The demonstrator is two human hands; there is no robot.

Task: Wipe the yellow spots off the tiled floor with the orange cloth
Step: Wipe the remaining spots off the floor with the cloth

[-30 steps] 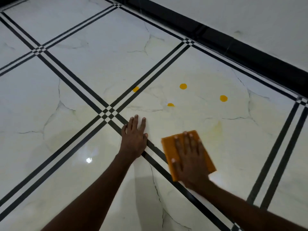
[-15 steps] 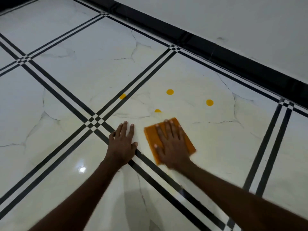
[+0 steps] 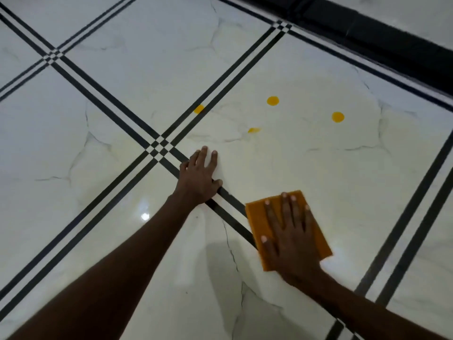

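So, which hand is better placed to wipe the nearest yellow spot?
Right hand: it already presses the orange cloth flat, below the spot. The left hand lies bare on the floor.

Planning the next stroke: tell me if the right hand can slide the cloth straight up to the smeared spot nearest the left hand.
Probably yes. The right hand lies flat on the orange cloth, and only bare tiled floor shows between it and the smeared spot. The left hand rests off to the side.

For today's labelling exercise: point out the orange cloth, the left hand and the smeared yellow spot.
orange cloth (image 3: 256, 217): head view, bare left part.
left hand (image 3: 198, 179): head view, back of hand.
smeared yellow spot (image 3: 254, 130): head view, its middle.
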